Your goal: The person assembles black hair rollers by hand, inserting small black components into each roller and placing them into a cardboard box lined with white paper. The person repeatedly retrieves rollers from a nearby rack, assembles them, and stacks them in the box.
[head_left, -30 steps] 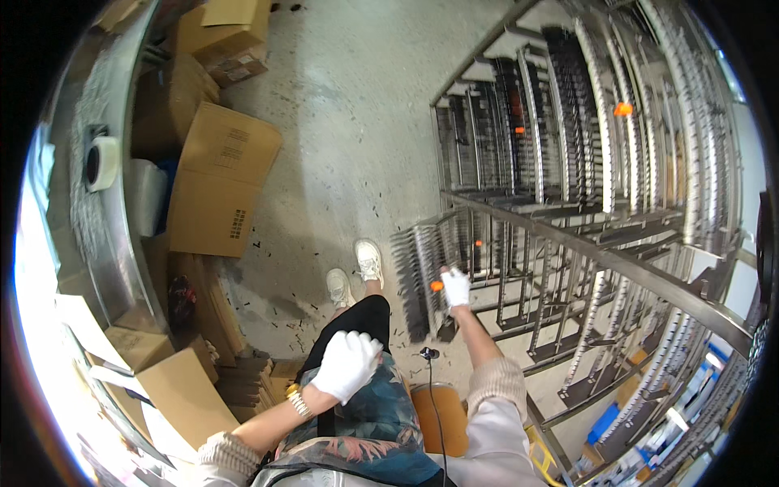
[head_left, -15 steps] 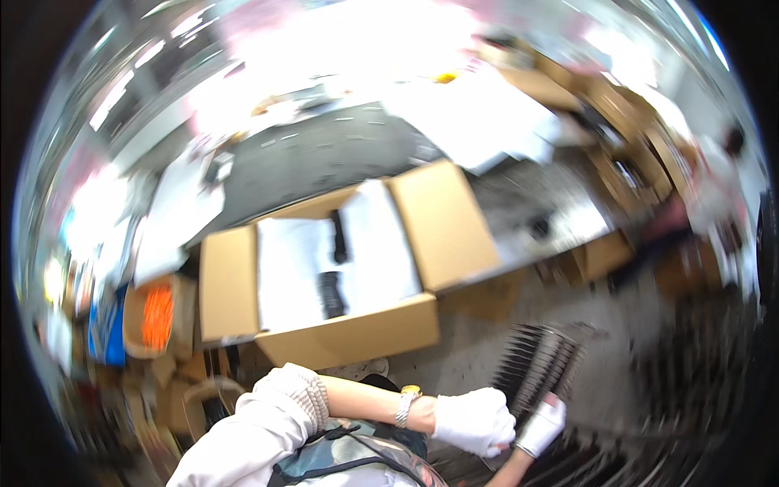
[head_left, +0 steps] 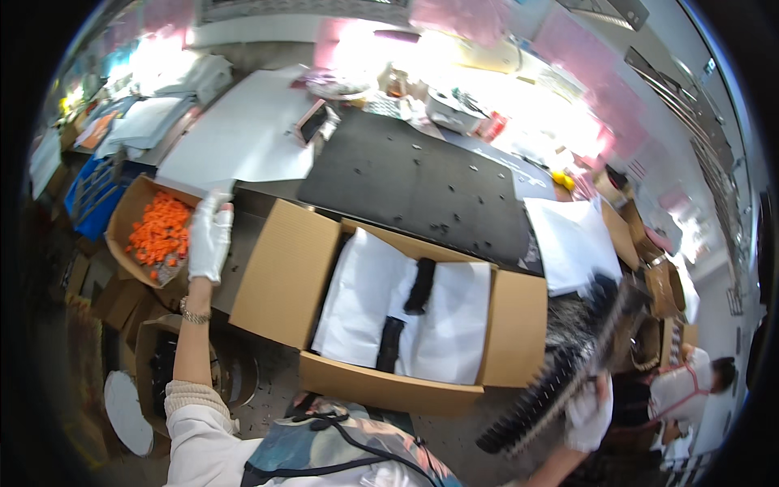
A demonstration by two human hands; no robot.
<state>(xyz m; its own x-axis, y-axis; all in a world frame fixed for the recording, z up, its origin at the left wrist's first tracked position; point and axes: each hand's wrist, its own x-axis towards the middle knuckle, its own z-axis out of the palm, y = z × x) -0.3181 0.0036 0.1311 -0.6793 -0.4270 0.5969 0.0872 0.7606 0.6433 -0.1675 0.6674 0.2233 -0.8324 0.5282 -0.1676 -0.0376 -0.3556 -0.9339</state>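
Four o'clock from the carton (head_left: 389,390), the right hand (head_left: 591,410) clenches a black-toothed rail (head_left: 542,398); careless swinging could snag flaps (head_left: 517,329). Left hand (head_left: 210,239), ten o'clock: cannot tell its grip.

A grey bench (head_left: 253,208) carries a black mat (head_left: 406,180) strewn with small dark scraps, with an open cardboard box (head_left: 389,386) at the near edge. A broad white sheet (head_left: 247,122) lies to the mat's left, a phone (head_left: 312,122) sits between them, white papers (head_left: 572,235) lie to the right, and a pale tub (head_left: 456,112) stands behind.
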